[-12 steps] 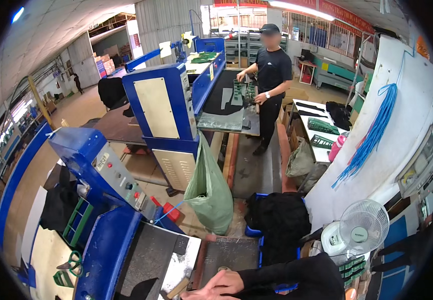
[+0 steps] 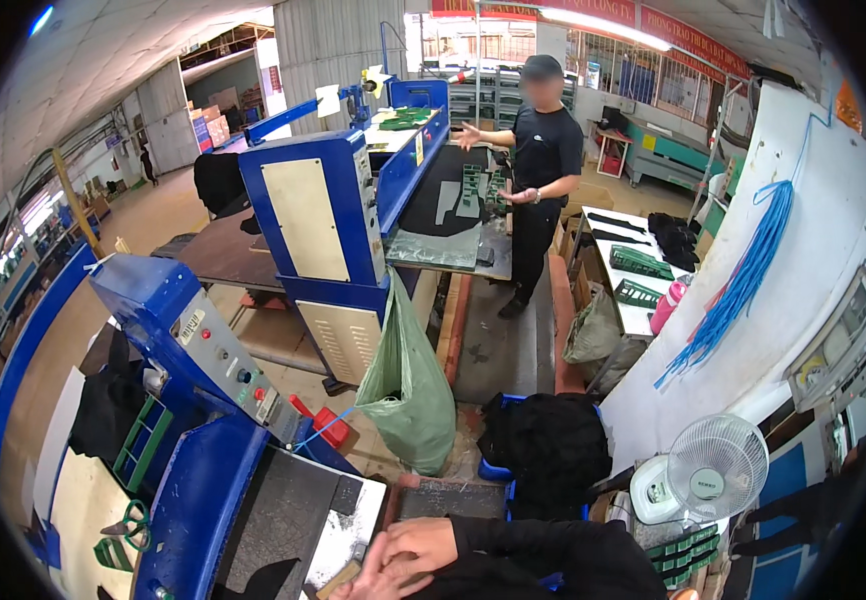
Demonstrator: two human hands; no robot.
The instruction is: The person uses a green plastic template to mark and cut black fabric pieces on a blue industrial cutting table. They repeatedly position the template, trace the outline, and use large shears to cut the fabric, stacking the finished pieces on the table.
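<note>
My right hand reaches in from the lower right in a black sleeve and lies across my left hand. The two touch, with no tool visible in them. A finger of my left hand sticks out straight, and the right fingers are laid over it. Just left of my hands is a small tan block on the white edge strip of a dark work plate. A piece of black fabric lies on that plate. The lower edge cuts off part of my left hand.
A blue press stands at left, with green-handled scissors beyond it. A green sack hangs ahead. Black fabric fills a blue crate. At right is a fan. A co-worker stands across a far table.
My hands have shifted slightly left, still touching, and the view has moved a little. The co-worker has lifted both hands off the green frames and holds them apart.
</note>
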